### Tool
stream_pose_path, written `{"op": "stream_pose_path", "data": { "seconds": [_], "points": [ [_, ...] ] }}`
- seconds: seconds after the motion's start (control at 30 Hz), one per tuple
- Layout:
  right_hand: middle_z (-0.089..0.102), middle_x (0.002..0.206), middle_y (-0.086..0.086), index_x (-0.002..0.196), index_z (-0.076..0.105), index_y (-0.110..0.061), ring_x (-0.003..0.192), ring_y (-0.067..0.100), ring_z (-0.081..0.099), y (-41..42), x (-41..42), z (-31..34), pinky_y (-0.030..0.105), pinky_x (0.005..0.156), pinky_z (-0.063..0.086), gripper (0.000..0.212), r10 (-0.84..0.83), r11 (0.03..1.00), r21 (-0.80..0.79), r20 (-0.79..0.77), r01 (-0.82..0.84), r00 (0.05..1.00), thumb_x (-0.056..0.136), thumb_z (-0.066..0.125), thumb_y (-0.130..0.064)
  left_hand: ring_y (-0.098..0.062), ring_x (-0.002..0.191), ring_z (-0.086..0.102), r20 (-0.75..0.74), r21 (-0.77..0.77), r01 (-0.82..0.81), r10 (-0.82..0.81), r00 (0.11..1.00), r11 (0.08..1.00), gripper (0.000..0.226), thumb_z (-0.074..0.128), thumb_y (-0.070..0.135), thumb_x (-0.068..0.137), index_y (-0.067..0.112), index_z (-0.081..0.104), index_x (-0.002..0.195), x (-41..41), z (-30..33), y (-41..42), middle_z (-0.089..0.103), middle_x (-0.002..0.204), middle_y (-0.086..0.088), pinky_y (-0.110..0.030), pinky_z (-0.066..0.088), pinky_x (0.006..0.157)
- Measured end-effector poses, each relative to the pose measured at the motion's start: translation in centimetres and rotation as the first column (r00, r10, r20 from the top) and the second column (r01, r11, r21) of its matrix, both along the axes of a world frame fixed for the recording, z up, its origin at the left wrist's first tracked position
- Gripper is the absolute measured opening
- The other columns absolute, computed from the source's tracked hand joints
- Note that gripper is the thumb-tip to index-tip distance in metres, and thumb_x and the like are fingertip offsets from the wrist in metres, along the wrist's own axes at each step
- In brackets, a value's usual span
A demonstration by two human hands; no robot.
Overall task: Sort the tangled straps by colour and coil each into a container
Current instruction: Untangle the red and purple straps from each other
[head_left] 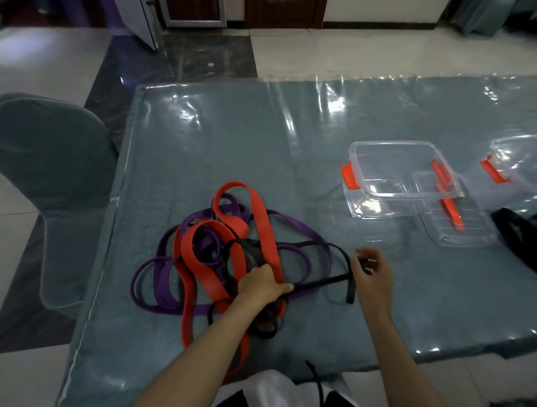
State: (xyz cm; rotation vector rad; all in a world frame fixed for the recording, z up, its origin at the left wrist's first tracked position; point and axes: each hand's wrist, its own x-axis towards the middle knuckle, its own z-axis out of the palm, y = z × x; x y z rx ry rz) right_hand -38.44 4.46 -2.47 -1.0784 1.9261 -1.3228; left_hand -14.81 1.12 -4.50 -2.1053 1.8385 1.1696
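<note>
A tangle of straps lies on the table's left half: a wide orange strap, a purple strap and a thin black strap looped through both. My left hand sits on the heap and grips the black strap where it crosses the orange one. My right hand pinches the black strap near its end, a short tail hanging below the fingers. A stretch of black strap runs taut between both hands. A clear container with orange clips stands empty at the right.
A clear lid leans at the container's right side. A second clear container stands at the far right. A black strap bundle lies at the right edge. A covered chair stands left of the table.
</note>
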Motion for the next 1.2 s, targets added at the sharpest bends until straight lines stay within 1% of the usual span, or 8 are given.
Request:
{"op": "stream_pose_path", "data": {
  "seconds": [0.23, 0.33, 0.43, 0.6, 0.7, 0.8, 1.07, 1.2],
  "points": [
    [0.067, 0.110, 0.013, 0.105, 0.074, -0.014, 0.092, 0.028, 0.065, 1.6, -0.2, -0.4, 0.010, 0.079, 0.046, 0.027, 0.017, 0.988, 0.151, -0.257, 0.022, 0.966, 0.090, 0.066, 0.008, -0.024, 0.092, 0.068, -0.208, -0.127, -0.193, 0.164, 0.964, 0.973, 0.040, 0.086, 0.019, 0.083, 0.019, 0.048, 0.093, 1.2, -0.5, 0.9, 0.070, 0.087, -0.001, -0.042, 0.052, 0.091],
    [0.051, 0.155, 0.002, 0.109, 0.077, -0.028, 0.141, 0.037, 0.045, 1.9, 0.9, -1.2, 0.051, 0.116, 0.034, 0.024, 0.382, 0.792, 0.608, -0.415, -0.061, 0.826, 0.099, 0.066, -0.010, -0.021, 0.075, 0.059, -0.523, -0.084, -0.345, 0.254, 0.814, 0.935, 0.045, 0.082, -0.005, 0.081, 0.017, 0.044, 0.082, 1.1, 0.4, 0.6, 0.059, 0.072, -0.005, -0.037, 0.051, 0.081],
    [0.023, 0.171, -0.011, 0.132, 0.068, -0.038, 0.156, 0.040, 0.019, 2.3, 3.1, -1.3, 0.072, 0.119, 0.015, 0.031, 0.608, 0.547, 0.837, -0.414, 0.021, 0.678, 0.106, 0.055, -0.026, -0.020, 0.071, 0.051, -0.664, -0.142, -0.397, 0.210, 0.717, 0.907, 0.039, 0.078, -0.007, 0.087, 0.014, 0.045, 0.081, 1.5, 2.1, -0.3, 0.052, 0.075, -0.007, -0.033, 0.044, 0.074],
    [0.076, 0.107, 0.013, 0.095, 0.077, -0.009, 0.098, 0.030, 0.068, 1.0, 5.0, 0.1, 0.039, 0.089, 0.053, 0.019, 0.515, 0.710, 0.702, -0.468, -0.053, 0.718, 0.099, 0.061, -0.018, -0.001, 0.063, 0.055, -0.860, -0.145, -0.504, 0.143, 0.490, 0.851, 0.028, 0.073, -0.005, 0.093, 0.014, 0.055, 0.086, 3.8, 7.3, -2.4, 0.056, 0.073, 0.003, -0.020, 0.048, 0.068],
    [0.073, 0.076, 0.000, 0.074, 0.074, -0.022, 0.078, 0.018, 0.069, -0.8, 7.5, 2.9, 0.035, 0.073, 0.050, 0.035, 0.475, 0.827, 0.400, -0.125, -0.394, 0.871, 0.102, 0.065, -0.040, -0.005, 0.066, 0.062, -0.935, -0.076, -0.498, 0.111, 0.336, 0.864, 0.019, 0.069, 0.001, 0.099, 0.016, 0.062, 0.091, 5.5, 10.2, -3.2, 0.064, 0.072, 0.004, -0.019, 0.052, 0.067],
    [0.081, 0.106, -0.005, 0.107, 0.077, -0.025, 0.100, 0.010, 0.075, -2.1, 10.8, 4.8, 0.025, 0.081, 0.059, 0.045, 0.435, 0.793, 0.206, 0.467, -0.573, 0.770, 0.101, 0.047, -0.058, -0.012, 0.086, 0.075, -0.970, -0.019, -0.419, 0.085, 0.230, 0.908, 0.015, 0.062, 0.002, 0.103, 0.015, 0.067, 0.106, 6.4, 11.8, -3.2, 0.080, 0.098, -0.001, -0.024, 0.060, 0.078],
    [0.079, 0.112, 0.014, 0.121, 0.074, -0.001, 0.098, 0.017, 0.075, -3.8, 12.6, 4.9, 0.032, 0.093, 0.059, 0.022, 0.565, 0.798, -0.010, 0.361, -0.603, 0.742, 0.102, 0.065, -0.009, -0.011, 0.120, 0.069, -0.929, -0.039, -0.310, 0.080, 0.362, 0.950, 0.031, 0.059, 0.001, 0.104, 0.011, 0.063, 0.133, 9.0, 8.7, -1.1, 0.075, 0.128, -0.003, -0.023, 0.054, 0.097],
    [0.082, 0.093, 0.012, 0.103, 0.075, -0.007, 0.082, 0.020, 0.078, -4.7, 12.3, 4.9, 0.036, 0.079, 0.058, 0.014, 0.312, 0.922, 0.046, 0.496, -0.384, 0.810, 0.104, 0.064, -0.015, -0.021, 0.117, 0.067, -0.780, -0.240, -0.576, 0.198, 0.593, 0.781, 0.027, 0.069, -0.007, 0.094, 0.011, 0.068, 0.115, 10.3, 5.4, 0.3, 0.072, 0.117, -0.002, -0.039, 0.051, 0.110]
  ]
}}
